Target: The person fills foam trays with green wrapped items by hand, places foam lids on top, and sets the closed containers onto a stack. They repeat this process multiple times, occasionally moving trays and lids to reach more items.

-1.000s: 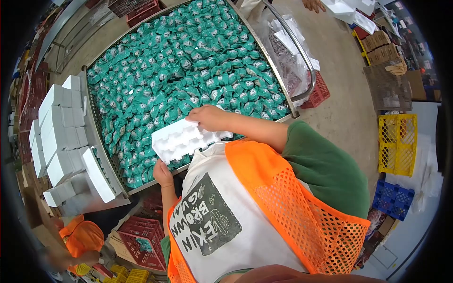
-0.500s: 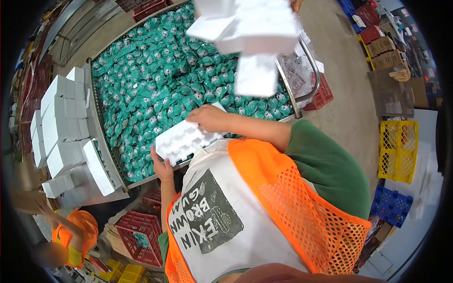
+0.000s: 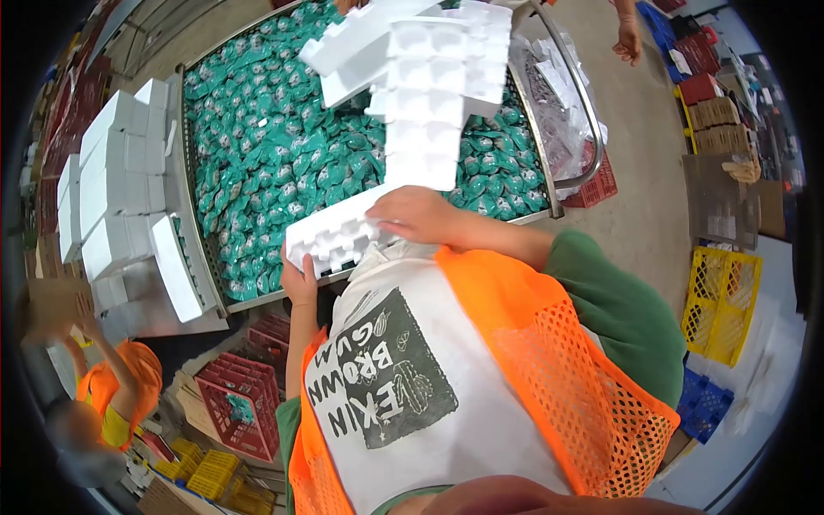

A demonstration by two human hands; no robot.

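Note:
A white foam tray (image 3: 330, 225) with moulded hollows is held tilted against the near edge of a wide bin. My left hand (image 3: 299, 276) grips its left end, thumb on the near face. Over the right part of the tray lies my right hand (image 3: 414, 213), its fingers bent round the upper edge. Beyond it, several loose white foam trays (image 3: 423, 112) lie criss-crossed on a mass of green-wrapped round packets (image 3: 266, 172). One of these trays reaches down close to my right hand.
Stacked white foam boxes (image 3: 112, 184) stand on a metal table at left. A metal rail (image 3: 577, 103) rises at the bin's right side. Another person's hand (image 3: 628, 41) hangs at top right. A co-worker in an orange vest (image 3: 129, 386) handles a carton lower left, near red crates (image 3: 240, 408).
The loose foam trays have come down and spread over the packets. A person's hand has appeared at top right. My hands keep hold of the tray; my right hand shifts slightly right.

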